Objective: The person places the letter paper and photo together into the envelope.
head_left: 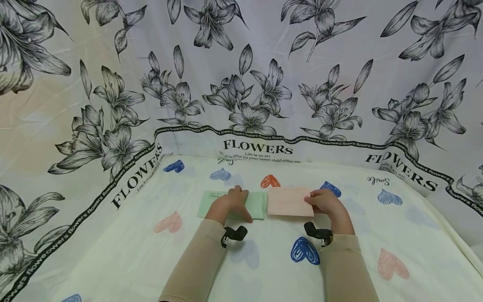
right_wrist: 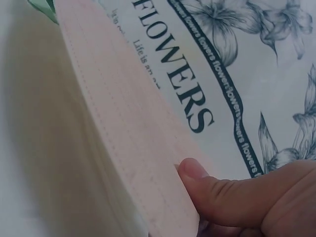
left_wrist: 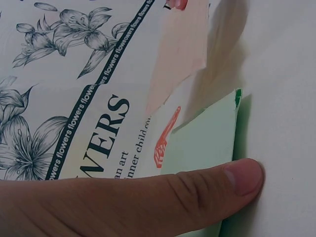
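Observation:
A light green envelope (head_left: 258,205) lies on the cloth, a small printed box near its upper left. My left hand (head_left: 231,204) rests spread across it, fingers toward the far edge, thumb at the near edge. In the left wrist view the straight thumb (left_wrist: 217,190) crosses the envelope, and darker green shows at the corner of its right end. My right hand (head_left: 325,205) pinches the right edge of a pink sheet of paper (head_left: 288,202), thumb on top. Faint dotted lines run along the sheet in the right wrist view. The sheet's left edge is close beside the envelope's right end, with a shadow beneath the sheet.
A pale cloth (head_left: 132,256) printed with hearts covers the work surface. Behind and at the sides hangs a white curtain (head_left: 264,25) with black lily drawings and "FLOWERS" lettering. Black camera mounts (head_left: 235,233) sit at both wrists.

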A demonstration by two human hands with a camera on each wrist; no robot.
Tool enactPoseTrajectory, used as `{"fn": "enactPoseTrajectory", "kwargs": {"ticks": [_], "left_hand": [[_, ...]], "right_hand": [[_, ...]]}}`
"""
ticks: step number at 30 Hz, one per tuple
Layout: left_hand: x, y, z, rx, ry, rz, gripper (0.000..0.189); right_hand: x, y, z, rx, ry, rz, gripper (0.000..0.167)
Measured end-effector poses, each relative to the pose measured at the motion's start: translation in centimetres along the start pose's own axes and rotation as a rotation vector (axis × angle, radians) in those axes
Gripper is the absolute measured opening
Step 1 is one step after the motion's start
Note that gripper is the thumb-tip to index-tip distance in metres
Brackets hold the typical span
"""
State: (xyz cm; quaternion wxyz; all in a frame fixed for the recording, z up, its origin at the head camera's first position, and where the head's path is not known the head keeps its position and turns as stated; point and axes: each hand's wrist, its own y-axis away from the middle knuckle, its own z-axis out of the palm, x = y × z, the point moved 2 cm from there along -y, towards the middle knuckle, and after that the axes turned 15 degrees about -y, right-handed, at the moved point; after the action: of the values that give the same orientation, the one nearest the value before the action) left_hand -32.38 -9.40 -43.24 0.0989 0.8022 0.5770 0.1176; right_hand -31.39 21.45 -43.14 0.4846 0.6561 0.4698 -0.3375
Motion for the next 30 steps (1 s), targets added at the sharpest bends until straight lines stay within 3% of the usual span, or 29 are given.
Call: {"fn": "enactPoseTrajectory", "kwargs": {"ticks": [7, 18, 25, 30], "left_hand": [[0.0, 0.0, 0.1, -0.005, 0.013, -0.004, 0.105], [0.1, 0.0, -0.1, -0.006, -0.003, 0.005, 0.104], [0.1, -0.1, -0.1, -0.011, 0.008, -0.012, 0.105], [0.2, -0.1, -0.2, -0.009, 0.005, -0.016, 0.106]], "right_hand": [[-0.4, -0.3, 1.0, 0.002, 0.01, -0.023, 0.026], [-0.9, -0.6, 1.9, 0.03, 0.08, -0.017, 0.034], [-1.2, -0.3, 2.1, -0.005, 0.082, -0.031, 0.035], [-1.0, -0.3, 2.0, -0.022, 0.093, -0.02, 0.027]]}}
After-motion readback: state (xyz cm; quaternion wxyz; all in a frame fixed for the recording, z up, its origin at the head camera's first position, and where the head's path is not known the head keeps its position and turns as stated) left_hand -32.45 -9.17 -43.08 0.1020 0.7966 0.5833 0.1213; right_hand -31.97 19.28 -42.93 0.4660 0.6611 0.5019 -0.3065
